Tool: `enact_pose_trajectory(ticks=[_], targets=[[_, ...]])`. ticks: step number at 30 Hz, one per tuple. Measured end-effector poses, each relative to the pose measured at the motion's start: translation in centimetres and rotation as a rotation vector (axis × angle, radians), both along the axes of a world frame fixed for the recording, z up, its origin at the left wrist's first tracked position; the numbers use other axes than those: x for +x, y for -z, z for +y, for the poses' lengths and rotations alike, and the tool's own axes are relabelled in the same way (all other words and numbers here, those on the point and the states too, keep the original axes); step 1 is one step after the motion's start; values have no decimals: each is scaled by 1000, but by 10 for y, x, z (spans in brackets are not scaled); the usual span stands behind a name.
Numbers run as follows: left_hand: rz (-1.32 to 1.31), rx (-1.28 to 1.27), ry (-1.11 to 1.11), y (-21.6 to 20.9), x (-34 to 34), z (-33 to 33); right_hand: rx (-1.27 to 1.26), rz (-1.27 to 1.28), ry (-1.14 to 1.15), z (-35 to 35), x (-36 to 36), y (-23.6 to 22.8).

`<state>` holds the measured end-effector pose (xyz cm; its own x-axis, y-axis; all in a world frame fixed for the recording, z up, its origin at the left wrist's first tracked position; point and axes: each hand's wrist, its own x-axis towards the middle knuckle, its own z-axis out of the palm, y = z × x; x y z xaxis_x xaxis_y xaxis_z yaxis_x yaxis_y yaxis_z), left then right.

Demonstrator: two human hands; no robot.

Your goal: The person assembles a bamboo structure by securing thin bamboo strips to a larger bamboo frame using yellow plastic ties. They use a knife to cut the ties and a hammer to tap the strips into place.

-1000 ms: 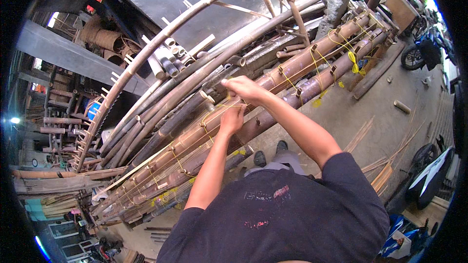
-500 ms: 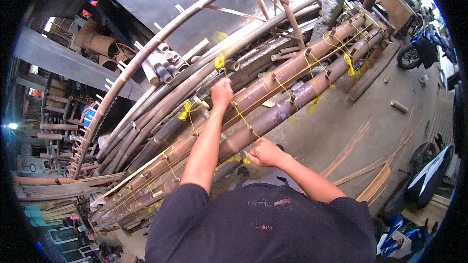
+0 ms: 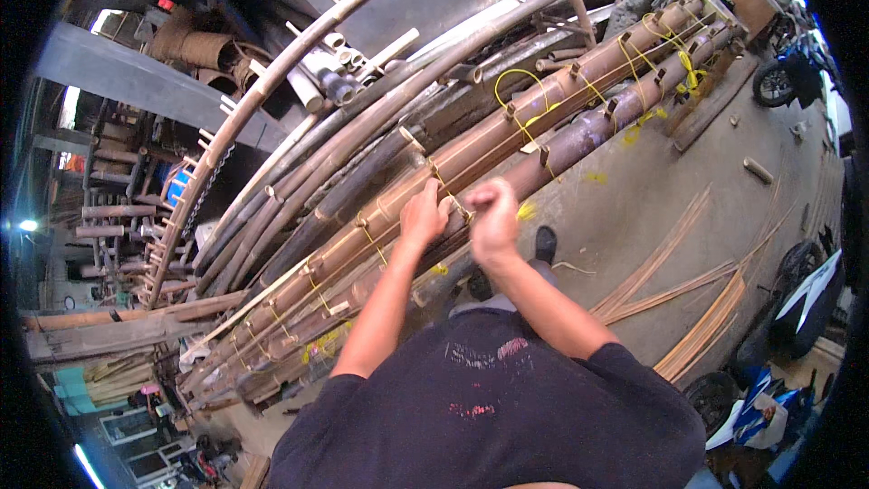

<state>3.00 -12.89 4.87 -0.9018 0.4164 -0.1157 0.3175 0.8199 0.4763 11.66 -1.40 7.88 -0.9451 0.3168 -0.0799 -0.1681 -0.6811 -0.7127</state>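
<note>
Long brown bamboo poles (image 3: 579, 100) lie side by side, lashed with yellow cord (image 3: 518, 91) around short wooden pegs. My left hand (image 3: 422, 215) lies on one pole at a binding, fingers curled over it beside a peg. My right hand (image 3: 493, 217) is a closed fist just to its right, gripping the yellow cord where it runs down from the peg. Both hands are close together at the same knot. My dark shirt fills the lower middle of the view.
A curved pale bamboo arch (image 3: 272, 91) and darker poles are stacked behind. Split bamboo strips (image 3: 697, 308) lie on the concrete floor (image 3: 652, 208). A blue motorbike (image 3: 769, 398) stands at lower right, another (image 3: 787, 72) at upper right. My dark shoe (image 3: 546, 243) is near the poles.
My left hand came down from a higher binding to the pole in front of me. My right hand rose from low on the poles to meet it, now closed on the cord.
</note>
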Motion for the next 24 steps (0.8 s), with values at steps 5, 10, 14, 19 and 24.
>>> enact_pose_trajectory(ticks=[5,10,14,19,24], targets=[[136,-43,-34,72,-18,-22,1214,90,-471,-18,-125,-55],[-72,184,26,-11,-17,5,1487,-148,-509,41,-152,-5],[-49,161,-80,-8,-9,-15,954,522,-678,54,-62,-75],[-63,304,-184,-13,-5,2,1316,405,-545,50,41,42],[35,672,-194,-64,-85,37,1436,293,-534,49,43,34]])
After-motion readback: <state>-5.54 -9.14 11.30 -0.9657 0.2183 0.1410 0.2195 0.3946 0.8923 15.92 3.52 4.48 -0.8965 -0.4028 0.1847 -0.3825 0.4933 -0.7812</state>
